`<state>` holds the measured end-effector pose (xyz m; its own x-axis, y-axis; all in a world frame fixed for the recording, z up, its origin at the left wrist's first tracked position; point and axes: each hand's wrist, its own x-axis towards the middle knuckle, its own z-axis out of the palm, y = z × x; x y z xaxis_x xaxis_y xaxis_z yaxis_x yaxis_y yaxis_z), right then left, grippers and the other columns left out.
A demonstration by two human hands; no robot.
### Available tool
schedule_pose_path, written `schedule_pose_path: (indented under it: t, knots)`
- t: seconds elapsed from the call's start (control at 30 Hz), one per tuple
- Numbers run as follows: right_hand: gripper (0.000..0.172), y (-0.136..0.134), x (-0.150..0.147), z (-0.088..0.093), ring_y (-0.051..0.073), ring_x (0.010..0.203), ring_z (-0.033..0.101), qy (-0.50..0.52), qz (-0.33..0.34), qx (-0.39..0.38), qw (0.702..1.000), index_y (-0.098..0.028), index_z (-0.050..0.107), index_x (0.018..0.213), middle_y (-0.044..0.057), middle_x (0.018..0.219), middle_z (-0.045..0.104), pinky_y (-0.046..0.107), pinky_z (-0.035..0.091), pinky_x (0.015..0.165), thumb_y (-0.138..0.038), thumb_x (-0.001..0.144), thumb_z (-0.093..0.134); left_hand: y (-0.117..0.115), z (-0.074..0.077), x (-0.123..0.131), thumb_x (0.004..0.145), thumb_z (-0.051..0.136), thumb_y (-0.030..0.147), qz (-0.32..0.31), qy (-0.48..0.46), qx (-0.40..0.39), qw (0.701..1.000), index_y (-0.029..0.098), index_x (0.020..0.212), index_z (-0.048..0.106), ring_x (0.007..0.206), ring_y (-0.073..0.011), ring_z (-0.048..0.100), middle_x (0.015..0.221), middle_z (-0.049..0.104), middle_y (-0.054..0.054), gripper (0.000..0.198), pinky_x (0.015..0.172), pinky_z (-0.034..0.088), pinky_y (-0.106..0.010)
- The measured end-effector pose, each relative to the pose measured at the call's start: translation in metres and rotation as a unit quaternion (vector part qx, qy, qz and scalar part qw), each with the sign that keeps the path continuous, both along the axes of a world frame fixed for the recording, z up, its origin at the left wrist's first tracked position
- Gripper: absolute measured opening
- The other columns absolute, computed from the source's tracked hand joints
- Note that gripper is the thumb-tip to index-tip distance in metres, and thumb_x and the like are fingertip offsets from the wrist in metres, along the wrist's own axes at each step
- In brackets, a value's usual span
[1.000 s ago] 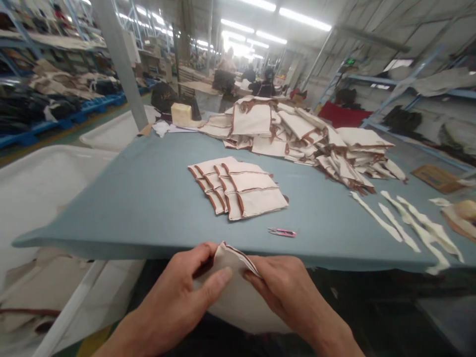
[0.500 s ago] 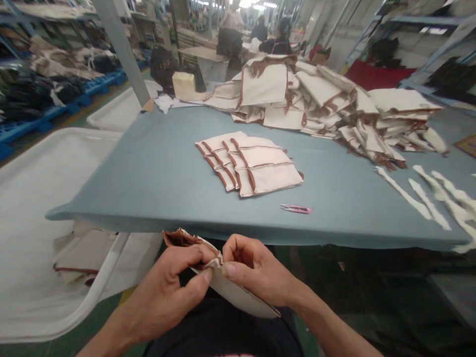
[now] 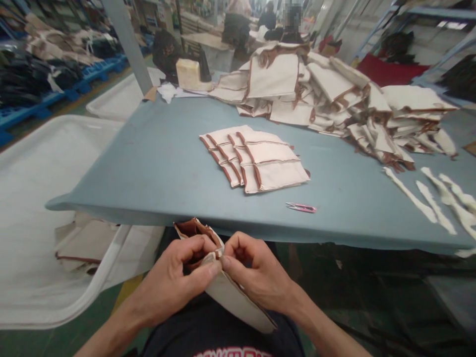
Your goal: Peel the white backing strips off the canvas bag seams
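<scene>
Over my lap, just in front of the table edge, I hold a cream fabric pouch [image 3: 236,300] with brown trim and a brown inside showing at its far end. My left hand [image 3: 188,267] is closed on it, thumb on top and fingers at the opening. Fingertips of my right hand [image 3: 251,267] pinch the pouch's edge right beside the left thumb. Exactly what the right fingertips grip at that seam is too small to tell. On the table, thread snips [image 3: 301,207] with pink handles lie near overlapping rows of finished-looking cream pouches [image 3: 275,156].
A blue-grey table [image 3: 148,163] spans the front. A large heap of cream and brown fabric pieces [image 3: 275,74] covers its back. Pale strips [image 3: 409,193] lie at the right. At the left stands a white bin [image 3: 55,317] with more fabric pieces [image 3: 84,243] inside. People are visible far behind.
The pouch has tilted steeper, its brown opening raised and its lower end dropped. Both hands keep their grip close together. The whole view has shifted slightly.
</scene>
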<state>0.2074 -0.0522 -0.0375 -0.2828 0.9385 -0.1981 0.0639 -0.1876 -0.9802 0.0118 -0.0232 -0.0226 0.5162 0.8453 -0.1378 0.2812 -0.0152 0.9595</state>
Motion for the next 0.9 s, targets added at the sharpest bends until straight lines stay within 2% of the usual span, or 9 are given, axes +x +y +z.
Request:
schedule_pose_path:
  t: [0.07,0.17,0.33,0.43,0.57,0.7,0.8,0.9]
  knots:
    - [0.026,-0.004,-0.003,0.001,0.009,0.059,0.045,-0.050,-0.015,0.051,0.997,-0.020,0.055,0.080,-0.006,0.067,0.054,0.023,0.034,0.054,-0.037,0.096,0.067,0.001,-0.001,0.000,0.087,0.064,0.038,0.007,0.001,-0.015,1.000,0.019,0.071,0.068,0.061,-0.0140,0.055,0.068,0.066,0.002,0.025,0.056,0.043,-0.021]
    - [0.022,-0.007,-0.005,0.002,0.009,0.057,0.047,-0.087,-0.025,0.095,0.991,-0.021,0.055,0.079,-0.005,0.066,0.056,0.023,0.035,0.054,-0.033,0.095,0.065,0.003,-0.001,-0.001,0.088,0.065,0.039,0.012,0.008,-0.006,1.000,0.019,0.069,0.069,0.061,-0.0138,0.055,0.068,0.067,0.001,0.028,0.056,0.042,-0.021]
    - [0.025,-0.009,-0.008,0.001,0.009,0.054,0.047,-0.098,-0.044,0.079,0.991,-0.022,0.053,0.077,-0.006,0.062,0.053,0.022,0.034,0.051,-0.035,0.096,0.063,0.004,0.001,-0.004,0.092,0.059,0.035,-0.007,0.031,0.042,0.999,0.020,0.073,0.074,0.066,-0.0154,0.059,0.070,0.070,0.001,0.029,0.061,0.045,-0.021]
    - [0.024,-0.012,-0.010,0.001,0.009,0.054,0.049,-0.104,-0.051,0.077,0.990,-0.022,0.054,0.079,-0.006,0.063,0.054,0.021,0.035,0.050,-0.036,0.096,0.063,0.003,-0.001,-0.008,0.093,0.057,0.034,-0.016,0.040,0.043,0.998,0.019,0.078,0.076,0.069,-0.0162,0.062,0.074,0.072,0.000,0.028,0.064,0.047,-0.022]
    - [0.014,-0.017,-0.015,-0.001,0.010,0.056,0.055,-0.137,-0.056,0.162,0.976,-0.020,0.059,0.084,-0.004,0.067,0.061,0.021,0.040,0.054,-0.028,0.095,0.062,-0.001,-0.001,-0.010,0.091,0.053,0.033,-0.026,0.043,0.027,0.998,0.019,0.076,0.070,0.067,-0.0156,0.060,0.072,0.068,0.001,0.027,0.062,0.046,-0.022]
    - [0.006,-0.019,-0.018,-0.004,0.010,0.061,0.062,-0.162,-0.063,0.254,0.951,-0.019,0.064,0.092,-0.001,0.074,0.068,0.020,0.046,0.060,-0.019,0.096,0.060,-0.004,0.003,-0.009,0.087,0.051,0.030,-0.016,0.049,0.045,0.998,0.019,0.070,0.064,0.065,-0.0152,0.058,0.068,0.064,0.002,0.024,0.061,0.045,-0.023]
    - [0.008,-0.019,-0.019,-0.007,0.011,0.062,0.064,-0.169,-0.055,0.283,0.943,-0.018,0.066,0.096,0.001,0.078,0.071,0.020,0.047,0.061,-0.016,0.097,0.058,-0.004,0.002,-0.008,0.087,0.049,0.031,-0.013,0.044,0.044,0.998,0.019,0.070,0.063,0.067,-0.0158,0.059,0.069,0.064,0.002,0.025,0.064,0.046,-0.024]
    - [0.010,-0.018,-0.019,-0.009,0.011,0.064,0.065,-0.177,-0.052,0.279,0.943,-0.018,0.066,0.100,0.002,0.080,0.072,0.021,0.048,0.062,-0.016,0.098,0.057,-0.003,-0.002,-0.007,0.088,0.049,0.031,-0.004,0.031,0.040,0.999,0.019,0.069,0.062,0.066,-0.0152,0.058,0.067,0.063,0.002,0.026,0.063,0.045,-0.023]
